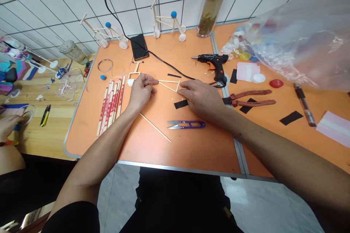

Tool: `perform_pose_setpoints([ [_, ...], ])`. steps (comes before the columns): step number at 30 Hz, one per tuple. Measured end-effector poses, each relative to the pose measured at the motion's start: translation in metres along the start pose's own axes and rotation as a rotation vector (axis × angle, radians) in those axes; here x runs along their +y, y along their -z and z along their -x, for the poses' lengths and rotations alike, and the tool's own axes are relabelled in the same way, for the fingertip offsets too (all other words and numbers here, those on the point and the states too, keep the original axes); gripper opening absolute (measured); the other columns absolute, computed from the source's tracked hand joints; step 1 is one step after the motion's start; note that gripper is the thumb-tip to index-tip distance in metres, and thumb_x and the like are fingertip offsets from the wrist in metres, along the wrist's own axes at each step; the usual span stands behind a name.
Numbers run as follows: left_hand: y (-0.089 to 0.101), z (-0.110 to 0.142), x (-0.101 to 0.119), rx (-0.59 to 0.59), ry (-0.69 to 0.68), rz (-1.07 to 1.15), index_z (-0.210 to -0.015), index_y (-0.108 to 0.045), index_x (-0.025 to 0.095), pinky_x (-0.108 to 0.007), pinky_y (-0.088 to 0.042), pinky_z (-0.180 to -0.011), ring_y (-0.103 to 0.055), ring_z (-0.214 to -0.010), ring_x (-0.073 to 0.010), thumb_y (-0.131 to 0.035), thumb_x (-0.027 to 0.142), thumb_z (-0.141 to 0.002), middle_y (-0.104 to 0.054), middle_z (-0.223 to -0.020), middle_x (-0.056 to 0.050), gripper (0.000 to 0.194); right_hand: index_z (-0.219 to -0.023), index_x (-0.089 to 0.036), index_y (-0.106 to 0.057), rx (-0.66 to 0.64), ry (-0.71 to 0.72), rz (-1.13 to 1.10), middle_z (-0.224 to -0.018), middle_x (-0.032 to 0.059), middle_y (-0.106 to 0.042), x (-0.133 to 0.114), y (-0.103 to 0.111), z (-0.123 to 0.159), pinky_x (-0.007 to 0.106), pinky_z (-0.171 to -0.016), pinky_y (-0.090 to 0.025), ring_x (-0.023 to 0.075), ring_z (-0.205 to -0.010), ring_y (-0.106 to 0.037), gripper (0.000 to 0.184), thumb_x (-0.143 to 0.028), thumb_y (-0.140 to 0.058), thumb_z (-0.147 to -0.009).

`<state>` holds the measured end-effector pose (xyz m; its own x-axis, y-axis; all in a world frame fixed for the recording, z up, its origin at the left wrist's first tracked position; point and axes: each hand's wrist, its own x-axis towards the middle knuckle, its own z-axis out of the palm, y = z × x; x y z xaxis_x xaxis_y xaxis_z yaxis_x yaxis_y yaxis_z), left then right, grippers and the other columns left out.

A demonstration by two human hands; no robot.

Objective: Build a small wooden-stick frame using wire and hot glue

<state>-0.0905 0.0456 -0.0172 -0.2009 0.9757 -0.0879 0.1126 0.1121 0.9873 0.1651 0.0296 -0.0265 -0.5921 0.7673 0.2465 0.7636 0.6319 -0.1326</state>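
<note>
A small triangle of thin wooden sticks (170,81) is held between my two hands, low over the orange table. My left hand (141,93) pinches its pointed left corner. At the short right side, the fingertips of my right hand (201,97) are closed on the triangle. Just behind my left hand lies a small stick frame (133,74) with a white piece beside it. A loose wooden stick (155,128) rests in front of my left hand. Purple thread snips (188,125) lie in front of my right hand, and a black strip (181,104) is beside its fingers.
Paper-wrapped chopsticks (111,103) lie left. Two stick models with blue balls, one a tricycle-like model (169,22), stand by the wall. A glue gun (213,63) with a cable, pliers (253,98) and a plastic bag (298,47) are right. Another person's hand (9,125) is far left.
</note>
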Motion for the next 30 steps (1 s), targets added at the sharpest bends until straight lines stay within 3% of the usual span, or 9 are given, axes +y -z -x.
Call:
perform_pose_setpoints([
  [30,0.0017,-0.0012,-0.0021,-0.015,0.001,0.034,-0.097,-0.06,0.024,-0.024,-0.051,-0.053,-0.07,-0.063,-0.0135,-0.053,0.001,-0.063,-0.084,-0.097,0.0,0.041,-0.123,-0.02,-0.088,0.027,0.011,-0.008,-0.141,0.0138,-0.083,0.0025,-0.0047,0.0021,0.043,-0.09,-0.049,0.0321,-0.118,-0.068,0.042,-0.006,-0.052,-0.108],
])
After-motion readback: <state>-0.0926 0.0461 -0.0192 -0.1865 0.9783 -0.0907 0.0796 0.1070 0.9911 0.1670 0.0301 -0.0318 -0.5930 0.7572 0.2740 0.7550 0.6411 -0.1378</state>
